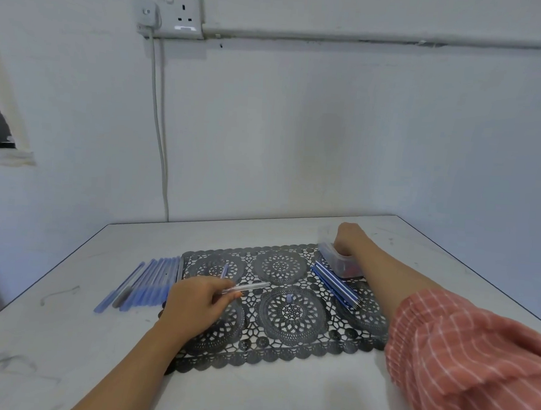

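Note:
My left hand (195, 303) pinches a clear pen barrel (251, 286) that points right over a black lace placemat (289, 342). My right hand (351, 240) reaches down into a small clear plastic container (335, 261) at the mat's far right corner; its fingers are hidden inside. A small blue cap (289, 298) lies on the mat's middle, and a blue pen (224, 270) lies further back. A bundle of blue refills (335, 285) lies just in front of the container.
A row of several blue capped pens (144, 286) lies on the white table (65, 335) left of the mat. Behind the table is a white wall with a socket (179, 12) and a hanging cable (160, 128).

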`<state>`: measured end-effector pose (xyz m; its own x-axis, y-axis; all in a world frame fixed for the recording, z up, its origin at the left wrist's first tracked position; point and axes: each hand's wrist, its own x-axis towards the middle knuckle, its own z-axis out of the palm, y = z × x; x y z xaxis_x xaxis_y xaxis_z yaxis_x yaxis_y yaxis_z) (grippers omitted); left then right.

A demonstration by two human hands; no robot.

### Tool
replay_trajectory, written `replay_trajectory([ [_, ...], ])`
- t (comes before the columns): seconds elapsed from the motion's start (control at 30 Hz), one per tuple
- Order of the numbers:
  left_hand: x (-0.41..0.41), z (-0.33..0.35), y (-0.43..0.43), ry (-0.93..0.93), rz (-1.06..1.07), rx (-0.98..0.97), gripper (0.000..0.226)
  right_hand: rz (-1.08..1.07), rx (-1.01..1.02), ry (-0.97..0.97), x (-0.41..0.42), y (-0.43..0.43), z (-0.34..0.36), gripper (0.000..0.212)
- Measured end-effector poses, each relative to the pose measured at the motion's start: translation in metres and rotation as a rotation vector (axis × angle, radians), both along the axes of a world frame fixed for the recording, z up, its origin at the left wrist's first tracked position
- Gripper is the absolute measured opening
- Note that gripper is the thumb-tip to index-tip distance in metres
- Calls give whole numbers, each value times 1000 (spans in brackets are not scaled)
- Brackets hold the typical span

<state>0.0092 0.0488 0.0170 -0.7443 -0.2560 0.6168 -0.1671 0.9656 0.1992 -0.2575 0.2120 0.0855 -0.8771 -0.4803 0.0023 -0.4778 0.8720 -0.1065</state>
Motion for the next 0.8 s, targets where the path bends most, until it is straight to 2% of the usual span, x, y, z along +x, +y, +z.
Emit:
replay_trajectory([
  [0.1,0,0,0,-8,-7,11,19,-14,18,-51,-1,4,7,11],
  [0.17,0,0,-1,-10,-8,13,19,-59,-52,-81,-5,6,11,12],
  [0.33,-2,-2,-2,6,-19,12,29,-176,-415,-247,-11,12,20,20],
  [0.47,-2,-1,-1,-19,-20,26,25,-157,-622,-388,-7,8,18,8],
  [0.6,0,0,1,-43,-17,60,22,32,-646,-229,16,6,17,19],
  [0.7,1,0,1,-55,-14,84,24,171,-672,-25,41,4,17,19],
  [0.8,1,1,1,-60,-3,80,25,284,-679,63,65,1,12,19],
])
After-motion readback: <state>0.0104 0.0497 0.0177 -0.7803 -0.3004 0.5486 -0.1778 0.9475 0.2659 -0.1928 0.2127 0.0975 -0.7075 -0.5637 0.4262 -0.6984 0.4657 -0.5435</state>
